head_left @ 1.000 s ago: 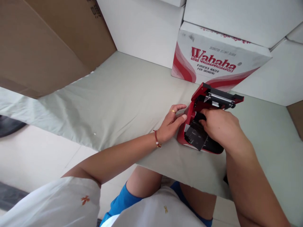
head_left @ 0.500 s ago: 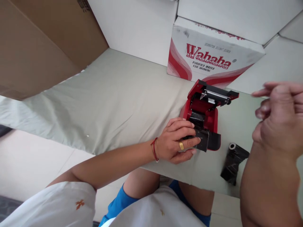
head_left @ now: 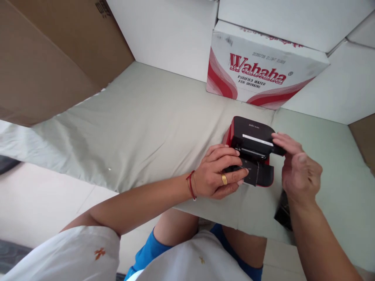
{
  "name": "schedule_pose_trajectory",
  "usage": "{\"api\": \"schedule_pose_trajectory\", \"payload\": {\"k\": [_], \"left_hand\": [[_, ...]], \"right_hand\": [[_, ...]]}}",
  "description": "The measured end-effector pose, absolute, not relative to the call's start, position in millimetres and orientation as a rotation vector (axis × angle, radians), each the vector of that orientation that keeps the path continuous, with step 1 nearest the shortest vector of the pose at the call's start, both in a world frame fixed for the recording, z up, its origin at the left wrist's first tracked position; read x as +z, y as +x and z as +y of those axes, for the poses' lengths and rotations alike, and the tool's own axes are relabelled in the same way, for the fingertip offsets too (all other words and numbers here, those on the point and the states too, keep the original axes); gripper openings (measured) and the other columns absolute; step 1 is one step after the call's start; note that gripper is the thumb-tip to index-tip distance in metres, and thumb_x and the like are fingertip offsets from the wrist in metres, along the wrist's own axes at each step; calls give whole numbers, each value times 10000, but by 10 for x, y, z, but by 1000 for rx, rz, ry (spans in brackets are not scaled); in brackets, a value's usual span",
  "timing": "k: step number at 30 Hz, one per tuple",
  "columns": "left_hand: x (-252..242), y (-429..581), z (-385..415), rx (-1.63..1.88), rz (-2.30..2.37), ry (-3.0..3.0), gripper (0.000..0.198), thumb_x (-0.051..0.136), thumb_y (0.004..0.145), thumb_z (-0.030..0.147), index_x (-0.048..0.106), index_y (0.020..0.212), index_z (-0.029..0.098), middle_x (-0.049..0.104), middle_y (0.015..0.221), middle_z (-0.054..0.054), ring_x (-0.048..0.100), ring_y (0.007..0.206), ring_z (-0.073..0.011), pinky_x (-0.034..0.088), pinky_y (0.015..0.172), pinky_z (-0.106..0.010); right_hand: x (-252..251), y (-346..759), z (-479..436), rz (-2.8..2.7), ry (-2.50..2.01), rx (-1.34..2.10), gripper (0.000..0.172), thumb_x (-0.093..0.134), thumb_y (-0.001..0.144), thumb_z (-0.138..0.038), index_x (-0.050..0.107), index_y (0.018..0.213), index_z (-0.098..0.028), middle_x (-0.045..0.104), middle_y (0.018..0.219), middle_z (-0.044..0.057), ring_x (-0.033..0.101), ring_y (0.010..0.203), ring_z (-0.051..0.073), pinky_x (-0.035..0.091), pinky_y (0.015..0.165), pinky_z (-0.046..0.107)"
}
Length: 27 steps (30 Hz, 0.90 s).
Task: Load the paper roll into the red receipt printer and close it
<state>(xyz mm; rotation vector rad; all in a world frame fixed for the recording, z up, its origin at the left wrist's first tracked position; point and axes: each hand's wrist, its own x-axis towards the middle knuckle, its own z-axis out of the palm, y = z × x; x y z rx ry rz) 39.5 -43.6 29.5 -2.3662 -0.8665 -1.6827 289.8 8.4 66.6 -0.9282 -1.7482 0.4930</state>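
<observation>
On the cloth-covered surface sits a small red and black printer [head_left: 227, 137], seemingly a label printer. Its black lid [head_left: 254, 130] is tilted down over the body, with a gap left at the front. A strip of black film [head_left: 250, 176] comes out over the front. My left hand [head_left: 218, 169], with a gold ring and red bracelet, lies flat on the film and the printer's front left, fingers stretched out. My right hand [head_left: 300, 166] touches the lid's right corner with extended fingers, thumb apart. Behind its wrist, a black film roll [head_left: 283, 212] is partly hidden.
A white and red water carton [head_left: 263, 70] stands behind the printer against white boxes [head_left: 172, 35]. At the far left is a large brown cardboard box [head_left: 58, 58]. Pale green cloth [head_left: 152, 128] covers the surface, its front edge just before my lap.
My right hand has come in from the right onto the printer's lid. The lid, which stood raised, has swung down over the body. My left hand has stayed in place.
</observation>
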Motion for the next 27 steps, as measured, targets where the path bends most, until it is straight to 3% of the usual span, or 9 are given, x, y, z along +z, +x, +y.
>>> {"api": "schedule_pose_trajectory", "payload": {"k": [3, 7, 10, 13, 16, 19, 22, 25, 27], "left_hand": [[301, 400, -437, -1671, -877, -2360, 173, 668, 1062, 373, 770, 1156, 270, 838, 1035, -25, 765, 1166, -219, 588, 1108, -424], [290, 375, -428, -1673, -886, -2331, 198, 657, 1068, 402, 776, 1170, 282, 829, 1050, -25, 763, 1198, -232, 576, 1149, -442], [269, 300, -373, -1792, -913, -2376, 419, 566, 1107, 500, 715, 1417, 260, 836, 1193, -90, 751, 1311, -275, 570, 1150, -480], [239, 208, -293, -1994, -1081, -2490, 576, 444, 1155, 527, 531, 1662, 268, 847, 1304, -111, 764, 1358, -286, 465, 1272, -539], [203, 155, -239, -2129, -1223, -2522, 500, 381, 1187, 435, 587, 1617, 287, 878, 1261, -77, 807, 1273, -255, 393, 1320, -526], [173, 153, -225, -2088, -1288, -2505, 433, 409, 1180, 385, 677, 1505, 285, 890, 1221, -55, 822, 1178, -237, 441, 1259, -506], [159, 165, -220, -2073, -1235, -2520, 415, 495, 1151, 389, 661, 1516, 285, 885, 1202, -57, 801, 1165, -248, 505, 1168, -497], [144, 163, -212, -2230, -1185, -2564, 434, 616, 1102, 341, 643, 1535, 311, 859, 1224, -51, 766, 1193, -235, 545, 1107, -445], [112, 152, -195, -2362, -1179, -2578, 467, 670, 1078, 320, 627, 1543, 341, 827, 1283, -43, 750, 1229, -215, 535, 1147, -423]], "right_hand": [[548, 2989, -24, -1868, -870, 449, 460, 471, 1180, -491, 874, 1257, -282, 851, 1336, 86, 734, 1407, 368, 504, 1257, 708], [455, 3009, -59, -1911, -799, 422, 377, 514, 1167, -281, 852, 1332, -311, 852, 1351, 61, 740, 1406, 326, 535, 1244, 662], [440, 2987, -68, -1921, -793, 421, 390, 510, 1160, -237, 845, 1341, -319, 855, 1343, 57, 744, 1403, 314, 558, 1227, 641], [438, 2959, -86, -1897, -806, 429, 391, 509, 1159, -228, 844, 1340, -318, 855, 1341, 57, 736, 1415, 305, 554, 1236, 629], [437, 2926, -96, -1867, -807, 423, 382, 512, 1157, -224, 853, 1308, -311, 862, 1318, 56, 744, 1401, 298, 552, 1234, 624], [448, 2896, -91, -1860, -817, 427, 368, 520, 1148, -225, 861, 1267, -299, 870, 1280, 62, 760, 1371, 310, 576, 1196, 626], [483, 2879, -106, -1870, -830, 424, 358, 529, 1140, -229, 857, 1267, -295, 870, 1274, 72, 767, 1348, 320, 579, 1176, 626], [528, 2868, -182, -1953, -802, 362, 376, 517, 1152, -319, 824, 1367, -293, 850, 1337, 95, 753, 1355, 347, 551, 1192, 655], [557, 2856, -258, -2039, -734, 286, 424, 474, 1169, -400, 805, 1415, -303, 839, 1367, 97, 732, 1361, 355, 528, 1211, 663]]}}
